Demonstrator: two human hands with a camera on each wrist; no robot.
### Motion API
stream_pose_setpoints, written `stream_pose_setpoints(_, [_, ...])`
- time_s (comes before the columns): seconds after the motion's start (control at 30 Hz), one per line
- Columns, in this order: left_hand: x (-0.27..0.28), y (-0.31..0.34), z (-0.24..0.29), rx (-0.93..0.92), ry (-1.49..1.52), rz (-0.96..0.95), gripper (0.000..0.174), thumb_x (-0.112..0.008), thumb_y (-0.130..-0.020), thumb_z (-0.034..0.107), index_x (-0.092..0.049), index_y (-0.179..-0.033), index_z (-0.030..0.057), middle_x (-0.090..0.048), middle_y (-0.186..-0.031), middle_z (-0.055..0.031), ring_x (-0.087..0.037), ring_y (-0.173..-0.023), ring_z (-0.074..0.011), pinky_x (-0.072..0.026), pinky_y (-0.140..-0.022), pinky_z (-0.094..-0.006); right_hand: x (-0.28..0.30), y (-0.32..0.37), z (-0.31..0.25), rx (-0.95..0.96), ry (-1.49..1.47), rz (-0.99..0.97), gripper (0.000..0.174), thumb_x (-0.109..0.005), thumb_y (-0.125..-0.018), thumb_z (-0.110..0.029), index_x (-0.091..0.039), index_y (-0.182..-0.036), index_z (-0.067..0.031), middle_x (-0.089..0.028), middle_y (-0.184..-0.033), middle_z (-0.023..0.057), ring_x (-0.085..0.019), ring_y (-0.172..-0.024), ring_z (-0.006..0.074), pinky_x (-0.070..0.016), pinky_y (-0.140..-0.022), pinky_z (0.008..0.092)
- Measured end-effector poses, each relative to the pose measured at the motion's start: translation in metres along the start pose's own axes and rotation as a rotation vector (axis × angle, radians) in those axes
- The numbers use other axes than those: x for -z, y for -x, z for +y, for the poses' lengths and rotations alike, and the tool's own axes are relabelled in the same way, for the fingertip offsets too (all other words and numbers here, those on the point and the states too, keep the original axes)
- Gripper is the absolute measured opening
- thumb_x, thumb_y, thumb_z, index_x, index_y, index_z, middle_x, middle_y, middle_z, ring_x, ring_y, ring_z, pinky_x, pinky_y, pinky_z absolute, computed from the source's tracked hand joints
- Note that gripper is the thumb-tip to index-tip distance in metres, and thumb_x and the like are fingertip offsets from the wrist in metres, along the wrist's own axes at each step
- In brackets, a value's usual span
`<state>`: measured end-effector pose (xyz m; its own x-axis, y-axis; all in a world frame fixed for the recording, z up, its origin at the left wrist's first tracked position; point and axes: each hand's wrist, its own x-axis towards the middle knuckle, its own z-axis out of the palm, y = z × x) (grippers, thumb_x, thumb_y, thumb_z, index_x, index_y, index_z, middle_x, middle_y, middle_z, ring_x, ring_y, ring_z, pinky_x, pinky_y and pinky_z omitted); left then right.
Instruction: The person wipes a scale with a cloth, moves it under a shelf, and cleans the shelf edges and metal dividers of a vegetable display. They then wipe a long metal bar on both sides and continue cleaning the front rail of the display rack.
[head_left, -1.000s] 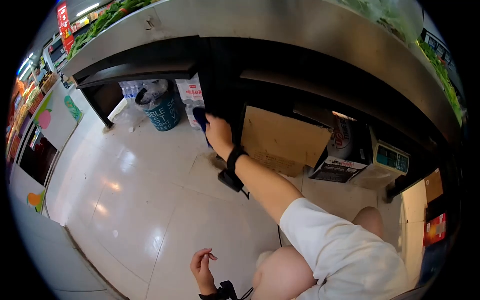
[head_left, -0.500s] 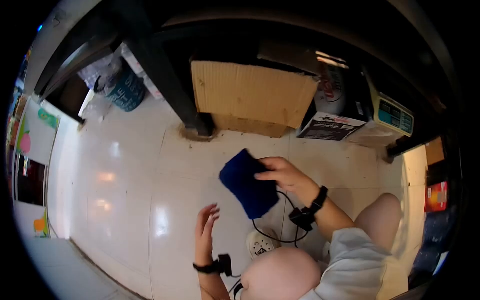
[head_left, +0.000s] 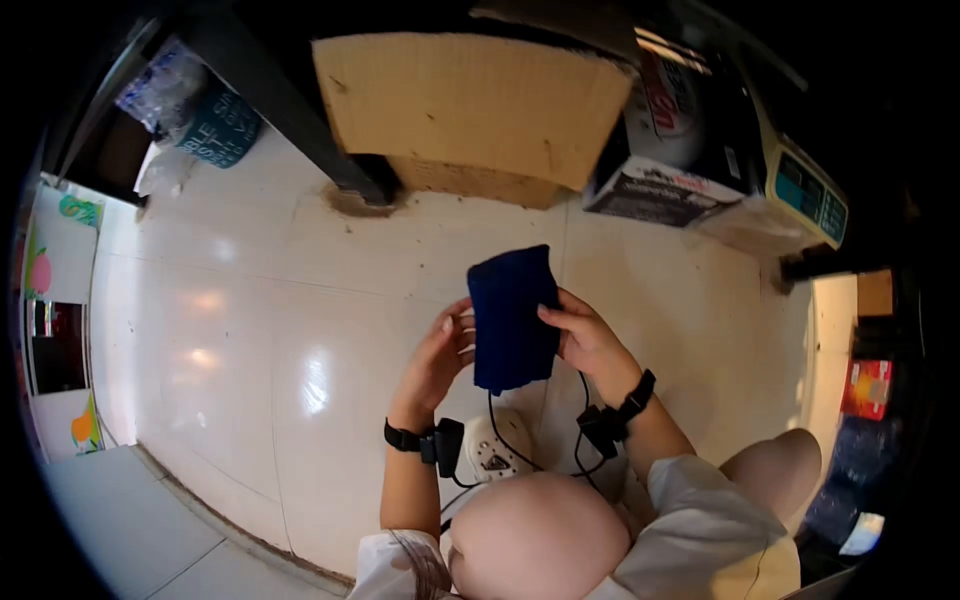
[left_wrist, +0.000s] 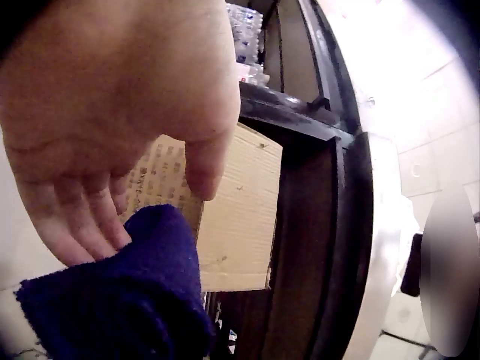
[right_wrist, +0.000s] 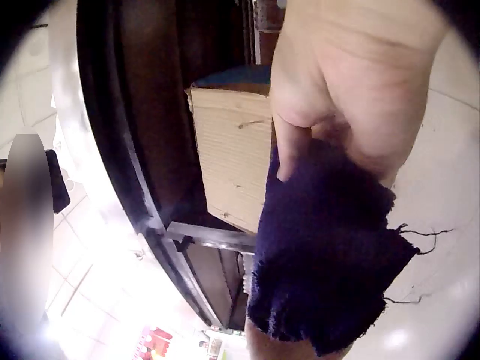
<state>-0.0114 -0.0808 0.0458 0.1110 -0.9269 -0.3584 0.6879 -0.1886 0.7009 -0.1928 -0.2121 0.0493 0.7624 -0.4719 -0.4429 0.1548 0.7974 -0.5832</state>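
A folded dark blue cloth point(head_left: 514, 318) hangs above the tiled floor in the head view, pinched at its right edge by the right hand point(head_left: 592, 345), thumb on the near face. The left hand point(head_left: 433, 360) is at the cloth's left edge, its fingers behind or against it and its thumb free. In the left wrist view, fingertips of the left hand point(left_wrist: 127, 127) touch the cloth point(left_wrist: 127, 292), the thumb standing apart. The right wrist view has the right hand point(right_wrist: 352, 90) gripping the cloth point(right_wrist: 322, 240), loose threads at its frayed edge.
Under the dark counter stand a cardboard box point(head_left: 470, 105), a black printed box point(head_left: 670, 150) and a scale point(head_left: 808, 195). A black table leg point(head_left: 300, 115) meets the floor point(head_left: 230, 420) near a teal bin point(head_left: 220, 125). A shoe point(head_left: 495, 450) is below the hands.
The right hand has brought the cloth from beside the counter's leg back towards the body. The left hand has risen to the cloth's left edge. The head view has tilted down.
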Motion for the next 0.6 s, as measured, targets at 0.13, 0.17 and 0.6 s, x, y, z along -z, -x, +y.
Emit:
stream_pose_setpoints(0.13, [-0.006,-0.006,-0.014,0.030,0.158,-0.060,0.061,-0.048,-0.093,0.045,-0.042,-0.134,0.0007,-0.054,-0.126,-0.0083,-0.052,-0.113,-0.0198,-0.0371,-0.100,-0.0352,0.006,0.008,0.005,0.018,-0.065,-0.037,0.046,-0.057,-0.090,-0.010,-0.043,-0.134,-0.0055,-0.057,-0.124,0.0096,-0.055,-0.115,0.0222,-0.0452,-0.098,0.0386])
stream_pose_setpoints(0.17, [-0.010,-0.005,-0.013,0.033,0.185,-0.098,0.060,-0.048,-0.093,0.044,-0.042,-0.134,0.0004,-0.054,-0.126,-0.0091,-0.051,-0.115,-0.0204,-0.0367,-0.101,-0.0356,0.004,0.011,0.005,0.018,-0.083,-0.025,0.047,-0.057,-0.091,-0.011,-0.042,-0.135,-0.0060,-0.056,-0.124,0.0095,-0.055,-0.115,0.0223,-0.0452,-0.098,0.0388])
stream_pose_setpoints(0.6, [-0.057,0.005,0.030,-0.207,-0.208,-0.100,0.075,-0.068,-0.077,0.038,-0.039,-0.134,-0.0019,-0.047,-0.131,-0.0134,-0.044,-0.122,-0.0239,-0.0338,-0.103,-0.0364,-0.018,0.034,-0.033,0.146,-0.088,-0.198,0.071,-0.064,-0.088,-0.017,-0.022,-0.145,-0.0108,-0.042,-0.139,0.0090,-0.045,-0.125,0.0206,-0.0385,-0.104,0.0376])
